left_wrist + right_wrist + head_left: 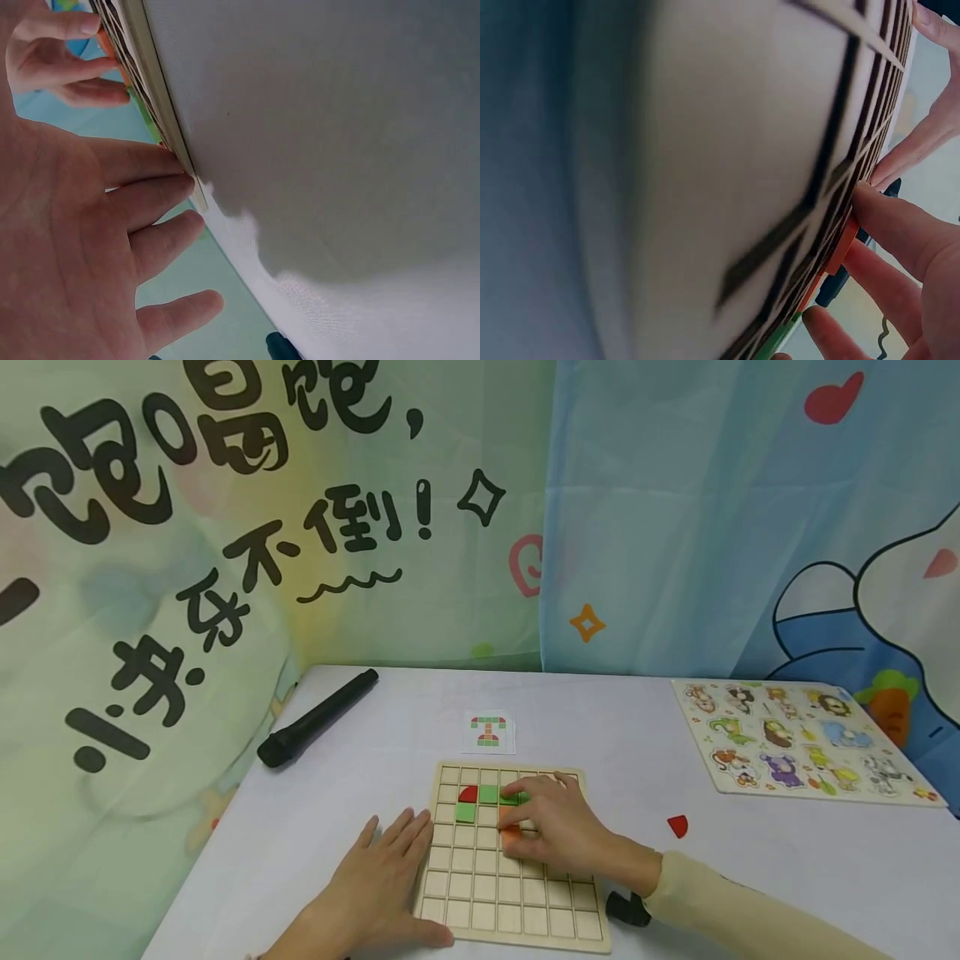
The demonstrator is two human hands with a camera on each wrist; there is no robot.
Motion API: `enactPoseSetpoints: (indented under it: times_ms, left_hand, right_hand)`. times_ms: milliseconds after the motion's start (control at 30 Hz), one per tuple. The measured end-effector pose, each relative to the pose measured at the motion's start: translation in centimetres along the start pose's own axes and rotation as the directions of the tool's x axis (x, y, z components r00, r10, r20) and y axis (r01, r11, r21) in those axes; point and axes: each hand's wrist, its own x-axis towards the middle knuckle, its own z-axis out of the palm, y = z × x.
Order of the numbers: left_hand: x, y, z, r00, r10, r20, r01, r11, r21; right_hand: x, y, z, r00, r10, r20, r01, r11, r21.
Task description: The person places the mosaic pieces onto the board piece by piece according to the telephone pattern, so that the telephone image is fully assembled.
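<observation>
A wooden grid board (486,914) lies on the white table. My left hand (371,881) rests along its left edge with straight, spread fingers; the left wrist view shows the fingertips (184,176) touching the board's side. Over the upper middle squares, my right hand (558,827) pinches an orange tile (842,246) between thumb and finger at the grid surface. Another orange tile (506,812) sits just above it, partly under the fingers. A red quarter-round tile (468,794) and green square tiles (465,812) fill nearby cells; the hand partly hides further green ones.
Behind the board lies a small pattern card (488,732). A loose red piece (677,826) is to the right. A black stick-like object (318,718) lies back left, a black object (628,910) beside the right forearm, and an animal puzzle board (810,743) back right.
</observation>
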Motion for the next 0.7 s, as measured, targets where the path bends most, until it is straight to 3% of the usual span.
enactPoseSetpoints:
  times_ms: [700]
  left_hand:
    - [0.0, 0.06, -0.08, 1.0, -0.001, 0.002, 0.001, 1.0, 0.002]
  right_hand:
    - [-0.07, 0.16, -0.02, 1.0, -0.016, -0.019, 0.015, 0.998, -0.063]
